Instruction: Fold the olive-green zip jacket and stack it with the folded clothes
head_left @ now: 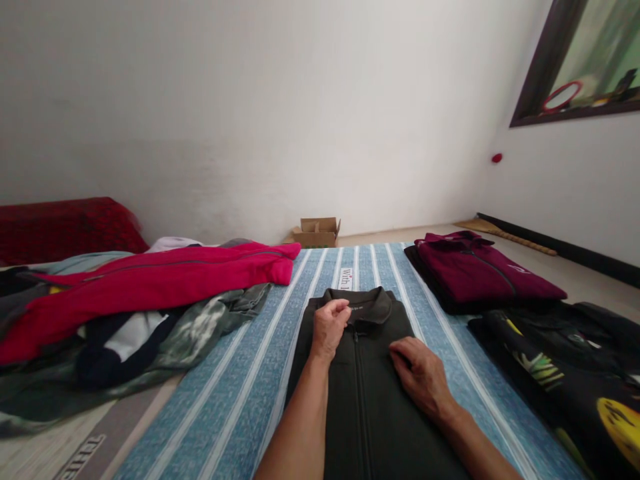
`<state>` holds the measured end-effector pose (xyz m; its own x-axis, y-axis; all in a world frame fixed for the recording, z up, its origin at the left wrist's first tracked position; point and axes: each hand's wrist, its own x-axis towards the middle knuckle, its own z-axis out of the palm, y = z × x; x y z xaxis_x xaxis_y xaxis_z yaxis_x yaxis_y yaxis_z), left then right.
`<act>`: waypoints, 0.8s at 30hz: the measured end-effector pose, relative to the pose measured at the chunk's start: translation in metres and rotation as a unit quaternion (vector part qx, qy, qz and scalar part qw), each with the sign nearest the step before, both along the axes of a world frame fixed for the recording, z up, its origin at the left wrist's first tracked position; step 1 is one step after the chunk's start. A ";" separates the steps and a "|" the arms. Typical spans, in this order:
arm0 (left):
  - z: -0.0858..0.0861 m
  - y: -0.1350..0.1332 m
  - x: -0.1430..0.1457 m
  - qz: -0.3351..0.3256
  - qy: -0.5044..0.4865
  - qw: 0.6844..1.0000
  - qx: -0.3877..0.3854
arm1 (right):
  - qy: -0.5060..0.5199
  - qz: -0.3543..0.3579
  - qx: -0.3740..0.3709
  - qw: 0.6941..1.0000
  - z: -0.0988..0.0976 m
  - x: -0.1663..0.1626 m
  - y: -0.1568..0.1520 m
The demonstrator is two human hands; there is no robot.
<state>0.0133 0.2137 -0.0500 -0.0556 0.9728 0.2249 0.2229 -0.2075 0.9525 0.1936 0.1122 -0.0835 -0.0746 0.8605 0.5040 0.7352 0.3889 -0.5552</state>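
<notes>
While the dark jacket lies flat and neatly squared at the lower centre of the frame, collar toward the top and zip running straight down its front, two bare hands are at work on it. Here's the left hand, up at the left side of the collar, thumb and fingers drawn together; whether any cloth is caught between them, I can't tell. Over to the right hand, lower down at the jacket's right edge, fingers loosely curled and resting against the fabric, and again no telling if they grip it. Underneath runs a blue sheet with white stripes, a white printed patch showing just above the collar. Out to the right of centre, a folded maroon jacket sits on top of black clothing, and below it, at the lower right, comes a black garment with yellow and green patterns. Swing to the left and there's a loose heap, a bright pink jacket stretched across the top, a mottled grey-green garment beneath it. Farther back, an open cardboard box stands near the white wall, and a red-rimmed mirror leans in the window at the upper right.
</notes>
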 end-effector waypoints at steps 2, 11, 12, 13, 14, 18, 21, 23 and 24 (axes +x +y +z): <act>-0.001 0.000 0.000 -0.034 0.049 0.998 0.026 | 0.003 0.002 -0.006 1.000 0.000 0.000 0.000; -0.004 -0.004 0.006 -0.069 0.291 0.949 0.101 | 0.022 -0.004 -0.028 0.999 0.006 0.000 -0.002; -0.005 -0.004 0.007 -0.065 0.305 0.944 0.103 | 0.030 -0.008 -0.032 0.999 0.008 0.000 -0.001; -0.005 -0.004 0.008 -0.062 0.318 0.940 0.103 | 0.041 -0.013 -0.034 0.998 0.012 0.001 0.001; -0.005 -0.004 0.008 -0.059 0.329 0.937 0.102 | 0.052 -0.021 -0.031 0.998 0.017 0.002 0.004; -0.004 -0.004 0.009 -0.053 0.361 0.926 0.096 | 0.065 -0.033 0.025 0.997 0.040 0.007 0.033; -0.002 -0.005 0.008 -0.055 0.367 0.923 0.101 | 0.042 0.000 0.042 0.998 0.051 0.007 0.066; -0.001 -0.005 0.007 -0.057 0.365 0.923 0.104 | 0.017 0.026 0.026 0.999 0.052 0.006 0.085; -0.001 -0.006 0.007 -0.058 0.363 0.924 0.104 | 0.001 0.040 0.012 0.999 0.051 0.005 0.093</act>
